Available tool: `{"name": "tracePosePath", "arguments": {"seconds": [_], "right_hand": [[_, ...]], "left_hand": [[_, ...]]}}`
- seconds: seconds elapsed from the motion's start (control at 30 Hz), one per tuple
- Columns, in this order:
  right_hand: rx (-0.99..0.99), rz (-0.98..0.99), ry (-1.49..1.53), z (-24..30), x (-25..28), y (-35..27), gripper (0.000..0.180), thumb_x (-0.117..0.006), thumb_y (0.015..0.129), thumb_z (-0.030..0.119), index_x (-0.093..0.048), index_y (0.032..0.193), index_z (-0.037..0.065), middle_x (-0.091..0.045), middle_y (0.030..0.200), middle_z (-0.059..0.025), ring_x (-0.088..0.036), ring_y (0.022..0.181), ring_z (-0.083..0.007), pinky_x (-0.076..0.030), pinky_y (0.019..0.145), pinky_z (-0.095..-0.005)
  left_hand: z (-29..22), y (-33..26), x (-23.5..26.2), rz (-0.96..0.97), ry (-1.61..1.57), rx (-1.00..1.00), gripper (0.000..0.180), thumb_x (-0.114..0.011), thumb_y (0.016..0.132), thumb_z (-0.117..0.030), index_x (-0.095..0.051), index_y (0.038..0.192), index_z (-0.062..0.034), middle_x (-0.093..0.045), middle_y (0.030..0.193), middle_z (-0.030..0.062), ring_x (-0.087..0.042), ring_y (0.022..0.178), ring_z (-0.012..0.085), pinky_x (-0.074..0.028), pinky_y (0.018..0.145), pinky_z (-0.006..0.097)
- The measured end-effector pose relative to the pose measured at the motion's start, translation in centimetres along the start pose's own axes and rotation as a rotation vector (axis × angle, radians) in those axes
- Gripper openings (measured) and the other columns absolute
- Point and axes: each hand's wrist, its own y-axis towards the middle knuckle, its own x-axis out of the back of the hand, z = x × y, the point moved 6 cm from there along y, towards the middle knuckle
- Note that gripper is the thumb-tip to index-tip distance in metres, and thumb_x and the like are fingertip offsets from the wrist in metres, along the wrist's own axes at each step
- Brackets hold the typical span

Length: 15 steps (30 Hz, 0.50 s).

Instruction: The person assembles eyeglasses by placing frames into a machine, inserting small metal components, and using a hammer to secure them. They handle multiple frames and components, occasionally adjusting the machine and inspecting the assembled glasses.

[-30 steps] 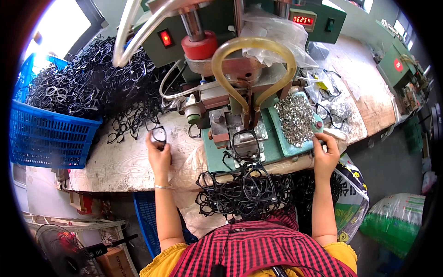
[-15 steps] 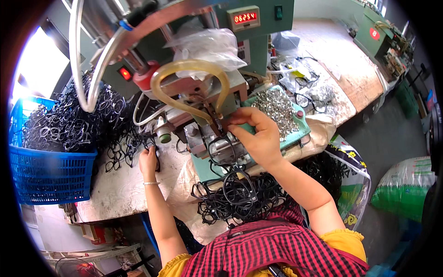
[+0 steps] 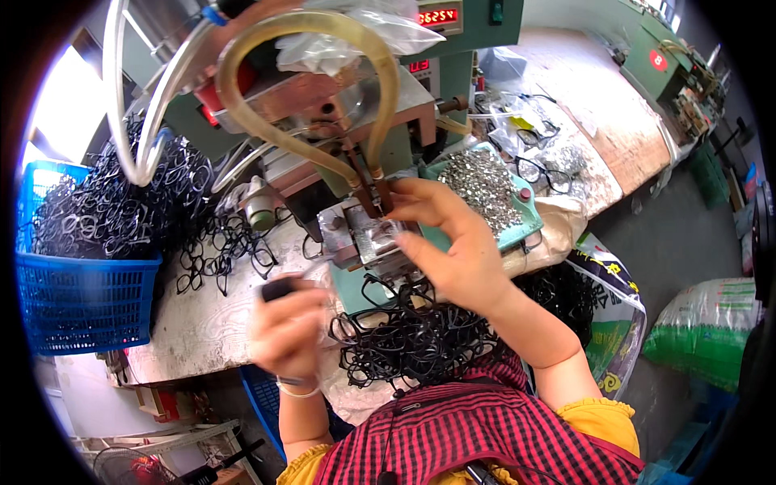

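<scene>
Seemingly aligning, next needing steadiness, part-spread right hand (image 3: pixel 459 252) and curled left hand (image 3: pixel 287 330), both holds unclear, sit off the prongs (image 3: pixel 381 192) at four and seven o'clock.

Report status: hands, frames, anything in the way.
Left hand blurred, hold unclear. Right hand at brown prongs, hold unclear. Black frames heaped before apron. No evident blockage at prongs.

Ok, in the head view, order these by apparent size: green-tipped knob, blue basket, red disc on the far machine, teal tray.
Largest to smallest, as they look:
1. blue basket
2. teal tray
3. green-tipped knob
4. red disc
</scene>
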Motion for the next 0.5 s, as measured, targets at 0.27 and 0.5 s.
{"name": "tracePosePath", "arguments": {"seconds": [0.27,0.5], "right_hand": [[0.201,-0.322,-1.064,-9.2,10.5,0.0,0.019,-0.079,0.077,0.021,-0.075,0.093,0.011,-0.064,0.126,-0.0169,-0.052,0.128,-0.0374,-0.043,0.106,-0.0462],[0.422,-0.035,-0.998,-8.4,6.9,0.4,0.014,-0.071,0.079,0.016,-0.068,0.091,0.012,-0.062,0.13,-0.0131,-0.051,0.131,-0.0333,-0.05,0.095,-0.0476]], "left_hand": [[-0.7,1.9,-7.1,0.349,0.12,-0.106,0.03,-0.085,0.067,-0.012,-0.079,0.096,-0.0171,-0.073,0.101,-0.0011,-0.064,0.085,0.0225,-0.053,0.088,0.043],[-0.8,1.8,-7.2,0.393,0.143,-0.109,0.023,-0.083,0.073,-0.013,-0.079,0.095,-0.0157,-0.074,0.098,0.0013,-0.065,0.083,0.0224,-0.051,0.085,0.042]]}}
